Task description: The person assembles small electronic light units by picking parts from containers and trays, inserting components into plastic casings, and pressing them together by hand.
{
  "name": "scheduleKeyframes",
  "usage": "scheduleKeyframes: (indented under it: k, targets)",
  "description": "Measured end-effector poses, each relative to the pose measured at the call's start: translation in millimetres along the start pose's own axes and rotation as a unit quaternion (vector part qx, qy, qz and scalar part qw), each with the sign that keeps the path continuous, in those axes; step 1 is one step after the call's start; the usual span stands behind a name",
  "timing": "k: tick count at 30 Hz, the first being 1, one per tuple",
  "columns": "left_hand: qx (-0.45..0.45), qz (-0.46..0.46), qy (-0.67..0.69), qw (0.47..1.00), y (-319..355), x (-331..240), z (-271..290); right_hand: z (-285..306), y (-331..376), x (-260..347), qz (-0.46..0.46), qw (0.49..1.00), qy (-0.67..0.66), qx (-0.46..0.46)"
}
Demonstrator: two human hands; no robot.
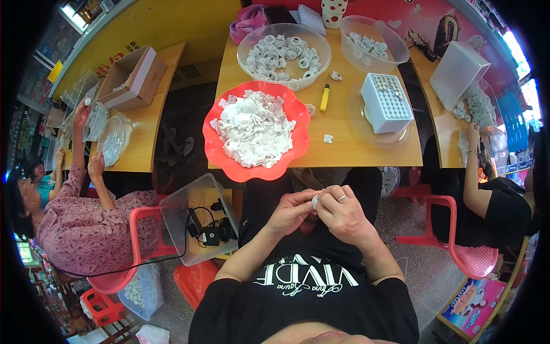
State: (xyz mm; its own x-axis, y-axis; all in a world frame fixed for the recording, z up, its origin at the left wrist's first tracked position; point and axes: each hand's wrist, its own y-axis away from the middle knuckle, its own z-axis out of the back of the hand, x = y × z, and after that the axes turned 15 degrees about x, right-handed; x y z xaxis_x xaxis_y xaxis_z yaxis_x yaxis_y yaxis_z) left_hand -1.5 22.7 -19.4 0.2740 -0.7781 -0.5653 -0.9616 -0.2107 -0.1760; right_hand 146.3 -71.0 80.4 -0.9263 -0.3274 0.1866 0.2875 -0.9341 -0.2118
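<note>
Your left hand (292,211) and right hand (341,213) pinch together one small white piece (315,201). The red bowl (220,150) is full of white parts (253,128), so I judge much remains.

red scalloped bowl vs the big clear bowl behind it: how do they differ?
The red scalloped bowl is opaque with a wavy rim; the clear round bowl is see-through with a smooth rim. The red bowl holds flat white squarish pieces, the clear bowl white ring-shaped parts. Both sit on the wooden table, filled with small white parts.
</note>
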Motion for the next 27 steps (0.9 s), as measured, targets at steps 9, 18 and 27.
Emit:
scheduleKeyframes:
  k: [9,18,27]
  targets:
    - [0.019,0.005,-0.002,1.000,-1,-3,-4,-9,1,-7,0.009,0.991,-0.121,-0.060]
    - [0.012,0.008,-0.025,1.000,-1,-3,-2,-3,-1,-6,0.009,0.997,-0.074,-0.028]
    - [0.014,0.016,0.017,1.000,0,-7,-3,-12,0,-12,0.023,0.990,-0.131,-0.045]
